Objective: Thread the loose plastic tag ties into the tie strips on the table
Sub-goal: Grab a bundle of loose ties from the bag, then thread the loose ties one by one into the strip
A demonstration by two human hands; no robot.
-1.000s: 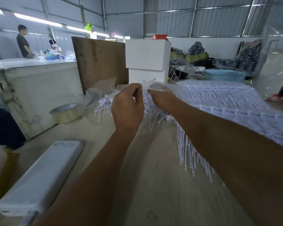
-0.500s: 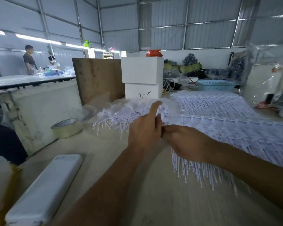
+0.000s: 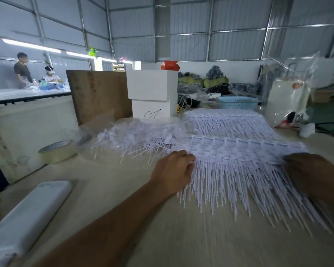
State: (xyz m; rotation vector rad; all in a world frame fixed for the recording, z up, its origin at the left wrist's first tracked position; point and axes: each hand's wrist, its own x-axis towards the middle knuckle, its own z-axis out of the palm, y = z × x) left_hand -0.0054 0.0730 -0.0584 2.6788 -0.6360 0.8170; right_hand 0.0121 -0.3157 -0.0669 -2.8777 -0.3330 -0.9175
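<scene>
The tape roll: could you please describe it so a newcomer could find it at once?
Start at the brown board standing at the table's far left. Below it, near the left edge, lies the tape roll, flat. It is the only beige ring beside the white ties.

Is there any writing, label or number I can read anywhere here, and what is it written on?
A black handwritten scrawl on the lower white box: it looks like "C1", but it is loose and I cannot be sure.
A red mark on the white bag at the right: too blurred to read.
The red packet atop the boxes: no legible print.
The tape roll: no readable text.
Nothing else carries legible writing.
</scene>
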